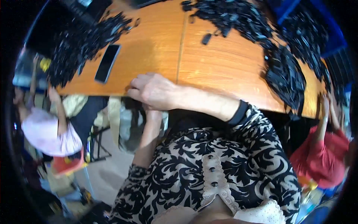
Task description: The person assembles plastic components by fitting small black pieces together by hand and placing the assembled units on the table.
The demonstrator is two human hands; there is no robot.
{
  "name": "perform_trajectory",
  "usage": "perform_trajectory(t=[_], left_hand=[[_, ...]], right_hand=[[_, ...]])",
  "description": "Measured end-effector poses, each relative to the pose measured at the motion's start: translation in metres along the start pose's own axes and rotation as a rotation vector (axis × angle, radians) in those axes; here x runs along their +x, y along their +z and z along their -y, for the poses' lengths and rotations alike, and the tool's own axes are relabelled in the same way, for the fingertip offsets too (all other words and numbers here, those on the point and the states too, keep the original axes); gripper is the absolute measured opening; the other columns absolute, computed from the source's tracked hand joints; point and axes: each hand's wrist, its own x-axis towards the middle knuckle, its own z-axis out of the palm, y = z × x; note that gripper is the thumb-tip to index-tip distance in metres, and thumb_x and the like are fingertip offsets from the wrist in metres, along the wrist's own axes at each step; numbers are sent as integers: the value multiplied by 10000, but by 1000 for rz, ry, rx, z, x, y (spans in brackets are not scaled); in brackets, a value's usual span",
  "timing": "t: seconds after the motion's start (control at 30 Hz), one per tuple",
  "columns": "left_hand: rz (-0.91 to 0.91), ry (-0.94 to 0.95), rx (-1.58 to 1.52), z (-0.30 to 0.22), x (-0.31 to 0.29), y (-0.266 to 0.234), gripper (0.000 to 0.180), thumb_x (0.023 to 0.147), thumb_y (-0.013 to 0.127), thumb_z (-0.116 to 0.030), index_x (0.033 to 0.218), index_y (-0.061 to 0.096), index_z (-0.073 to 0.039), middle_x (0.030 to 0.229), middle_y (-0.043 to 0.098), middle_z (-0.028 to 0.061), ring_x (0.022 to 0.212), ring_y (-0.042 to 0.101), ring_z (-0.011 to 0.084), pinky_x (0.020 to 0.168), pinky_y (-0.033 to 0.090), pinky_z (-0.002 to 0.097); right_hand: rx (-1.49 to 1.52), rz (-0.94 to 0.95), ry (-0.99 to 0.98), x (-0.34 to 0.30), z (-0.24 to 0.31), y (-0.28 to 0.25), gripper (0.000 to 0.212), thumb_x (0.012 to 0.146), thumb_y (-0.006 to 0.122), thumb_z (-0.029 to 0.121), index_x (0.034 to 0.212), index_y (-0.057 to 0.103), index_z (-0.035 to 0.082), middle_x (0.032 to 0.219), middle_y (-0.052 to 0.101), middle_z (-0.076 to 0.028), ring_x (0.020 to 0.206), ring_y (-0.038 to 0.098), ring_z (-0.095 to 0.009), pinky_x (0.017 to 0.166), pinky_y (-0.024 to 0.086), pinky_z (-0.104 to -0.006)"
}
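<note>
My right hand (151, 90) lies across the front edge of the wooden table (156, 48), its fingers curled inward. What they close on, if anything, is hidden beneath the hand. Just below it is my left hand (153, 112), of which only the part near the wrist shows. The right hand and the table edge cover its fingers. A dark-screened phone (107, 63) lies on the table to the upper left of my hands.
Piles of small black parts cover the table's left (84, 46) and far right (238, 18). A black bundle (285, 76) sits at the right edge, with a blue bin (332, 26) beyond. People in pink (52, 130) and red (322, 158) sit at either side.
</note>
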Motion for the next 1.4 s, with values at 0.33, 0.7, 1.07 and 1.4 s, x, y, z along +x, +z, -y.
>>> perform_trajectory(t=[0.33, 0.7, 1.07, 1.4], left_hand=[[12, 207, 432, -26, -38, -28, 373, 807, 523, 135, 1164, 572, 41, 1102, 625, 63, 995, 585, 190, 900, 463, 317], [905, 1292, 1112, -106, -56, 175, 312, 921, 580, -78, 1226, 646, -66, 1319, 597, 130, 1228, 530, 335, 1076, 384, 438], [729, 1068, 1716, -114, 72, 213, 418, 827, 525, 48, 1228, 627, -12, 1320, 597, 163, 1245, 541, 330, 1096, 378, 452], [651, 1403, 1288, -100, 187, 361, 425, 887, 459, 18, 1283, 607, -32, 1356, 582, 194, 1299, 511, 345, 1104, 394, 383]], right_hand=[[-585, -48, 674, -164, -117, -155, 540, 646, 753, 56, 1170, 622, 51, 1059, 614, -150, 1027, 613, -333, 838, 532, -419], [-577, -194, 603, -148, -149, -118, 298, 794, 649, 113, 1085, 678, 54, 1074, 572, -217, 998, 593, -371, 856, 503, -447], [-251, -223, 511, -157, -143, -137, 232, 697, 590, 33, 894, 709, 63, 1203, 622, -105, 1132, 546, -319, 968, 455, -420], [-258, -125, 230, -134, -111, -118, 130, 768, 613, 95, 879, 662, 48, 1075, 634, -93, 1084, 557, -288, 925, 421, -424]])
